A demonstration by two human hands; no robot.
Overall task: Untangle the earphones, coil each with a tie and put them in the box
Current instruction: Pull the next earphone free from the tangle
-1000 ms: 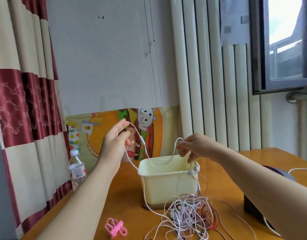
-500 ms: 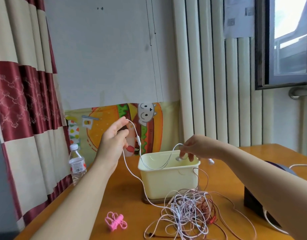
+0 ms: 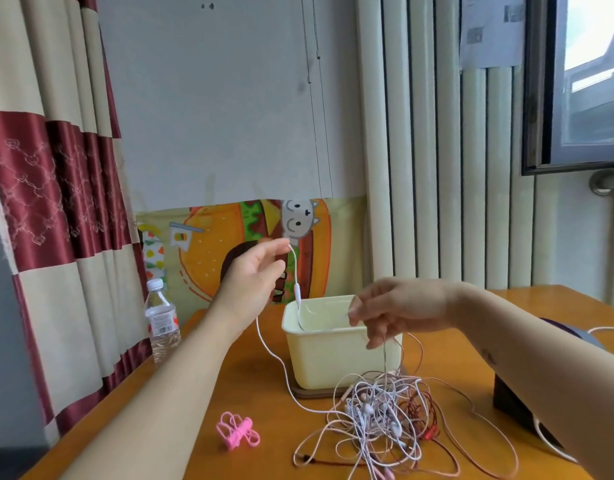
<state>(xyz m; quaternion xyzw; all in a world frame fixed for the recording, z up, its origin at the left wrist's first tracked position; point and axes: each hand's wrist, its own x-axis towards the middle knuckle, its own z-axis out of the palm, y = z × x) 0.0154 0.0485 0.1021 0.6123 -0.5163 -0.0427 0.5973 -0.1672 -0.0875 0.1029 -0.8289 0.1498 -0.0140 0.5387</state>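
Two hands (image 3: 251, 277) (image 3: 404, 308) aloft, fingers (image 3: 275, 245) on earphones (image 3: 378, 410).

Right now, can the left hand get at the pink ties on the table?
Probably yes: the pink ties lie uncovered with nothing in between, but the left hand is busy pinching a white earphone cable.

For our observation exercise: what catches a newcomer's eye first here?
A tangled heap of white and pink earphone cables lies on the orange wooden table before the pale yellow plastic box. The left hand pinches a white cable dangling into it; the right hand holds a strand from the heap.
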